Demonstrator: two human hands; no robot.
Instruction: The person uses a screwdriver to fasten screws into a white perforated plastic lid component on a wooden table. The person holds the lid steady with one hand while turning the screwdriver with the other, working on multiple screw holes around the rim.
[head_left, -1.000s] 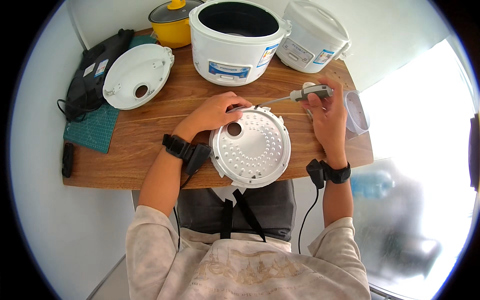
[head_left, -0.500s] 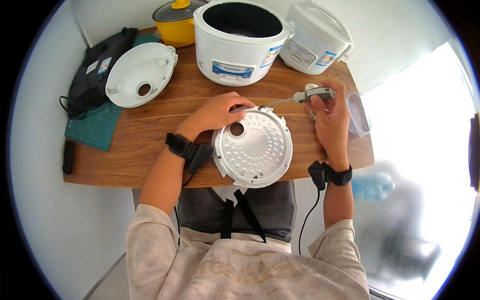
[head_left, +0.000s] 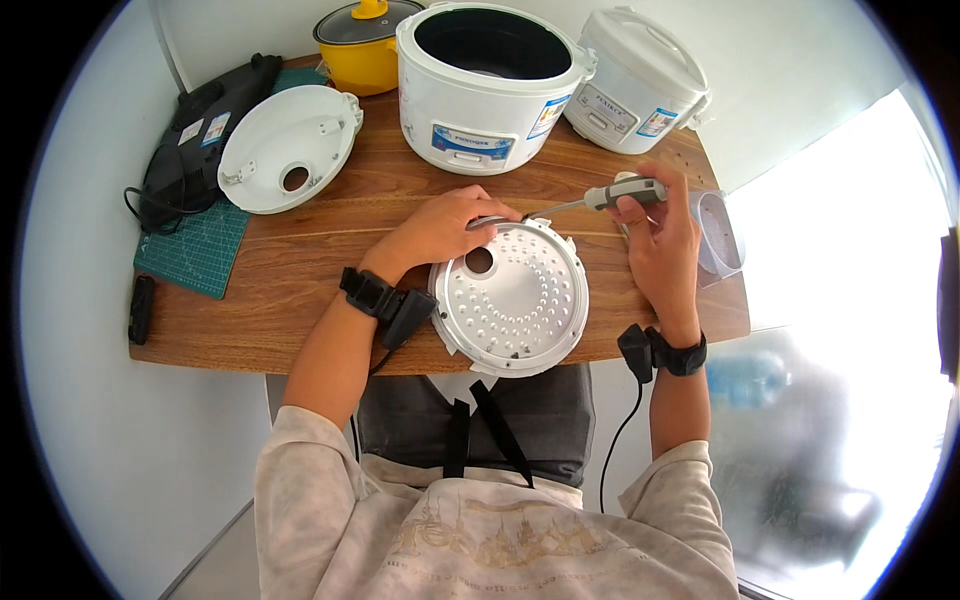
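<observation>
A round white rice-cooker inner lid (head_left: 510, 300), dimpled and with one round hole near its far left side, lies at the table's front edge. My left hand (head_left: 445, 232) is closed on its far left rim, fingertips pressed along the edge. My right hand (head_left: 662, 240) grips a screwdriver (head_left: 610, 193) by its grey and white handle. The shaft slopes down to the left, and its tip meets the far rim beside my left fingertips. Whether the tip sits in a screw is too small to tell.
Behind stand an open white rice cooker (head_left: 480, 110), a closed one (head_left: 640, 85) and a yellow pot (head_left: 365, 65). A white outer lid (head_left: 290, 140) lies left, by a black device (head_left: 190, 150) on a green cutting mat (head_left: 195, 255). A clear plastic container (head_left: 718, 235) is at right.
The whole view has shifted slightly. The screwdriver's handle has come a little left and lower, while its tip stays at the inner lid's far rim. My left hand keeps its hold.
</observation>
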